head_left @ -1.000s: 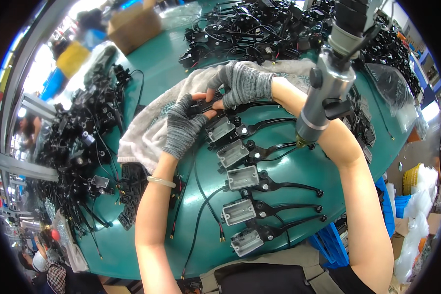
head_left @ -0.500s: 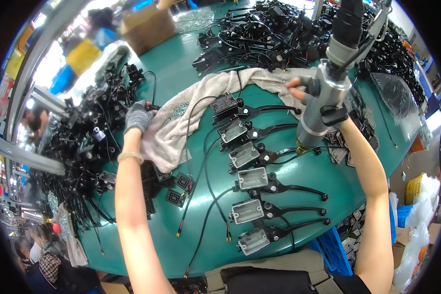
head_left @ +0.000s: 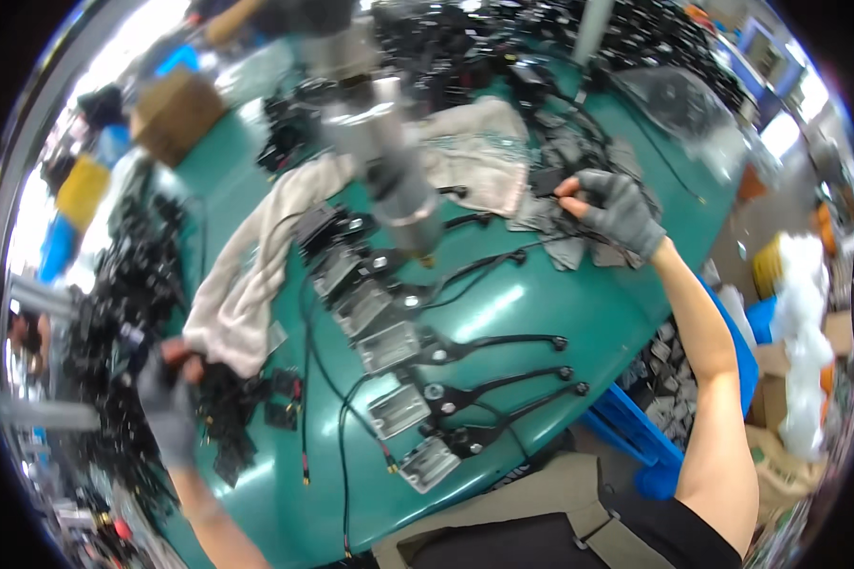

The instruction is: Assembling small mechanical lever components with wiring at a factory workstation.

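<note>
My right hand [head_left: 621, 211], in a grey fingerless glove, is at a heap of flat grey plates [head_left: 567, 251]. Thumb and fingers pinch at the edge of a small black plate [head_left: 545, 182]. Motion smears my gloved left hand [head_left: 169, 398] beside the pile of black parts [head_left: 128, 294] on the left; what its fingers hold, if anything, is unclear. Between my hands several black brake levers with open square reservoirs [head_left: 390, 347] form a slanting row. A silver power screwdriver [head_left: 389, 161], blurred, hangs over the far end of the row.
A pale towel [head_left: 242, 294] curves around the row on the green table [head_left: 503, 427]. Black cables [head_left: 346, 474] trail toward the near edge. Small black square caps [head_left: 283, 398] lie near my left hand. A blue crate [head_left: 626, 431] of plates stands at the lower right; a cardboard box [head_left: 176, 114] is far left.
The view has shifted. My right hand has left the screwdriver and reached the grey plates; the screwdriver now hangs apart from it. My left hand has moved nearer, along the black parts.
</note>
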`<move>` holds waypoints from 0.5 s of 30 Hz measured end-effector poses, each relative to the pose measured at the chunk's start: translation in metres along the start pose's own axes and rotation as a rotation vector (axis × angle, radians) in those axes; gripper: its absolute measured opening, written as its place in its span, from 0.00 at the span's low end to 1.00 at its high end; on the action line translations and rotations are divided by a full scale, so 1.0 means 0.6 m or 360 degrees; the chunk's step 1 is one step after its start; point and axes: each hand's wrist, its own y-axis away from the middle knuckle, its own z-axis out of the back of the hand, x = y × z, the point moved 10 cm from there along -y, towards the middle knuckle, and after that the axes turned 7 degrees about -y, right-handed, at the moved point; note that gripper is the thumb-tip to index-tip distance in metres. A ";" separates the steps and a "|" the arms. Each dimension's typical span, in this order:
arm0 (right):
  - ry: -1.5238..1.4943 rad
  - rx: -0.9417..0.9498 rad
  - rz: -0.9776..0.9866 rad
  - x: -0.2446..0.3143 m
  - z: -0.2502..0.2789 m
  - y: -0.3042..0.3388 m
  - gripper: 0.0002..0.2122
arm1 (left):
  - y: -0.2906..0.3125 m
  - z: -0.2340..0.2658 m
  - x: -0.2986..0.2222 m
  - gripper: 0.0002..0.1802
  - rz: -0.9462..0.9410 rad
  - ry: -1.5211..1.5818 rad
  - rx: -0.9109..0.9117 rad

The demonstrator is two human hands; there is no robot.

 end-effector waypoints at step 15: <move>0.0803 0.0539 0.0332 0.046 -0.050 0.015 0.24 | 0.184 -0.064 0.030 0.20 -0.0185 -0.1050 -0.0192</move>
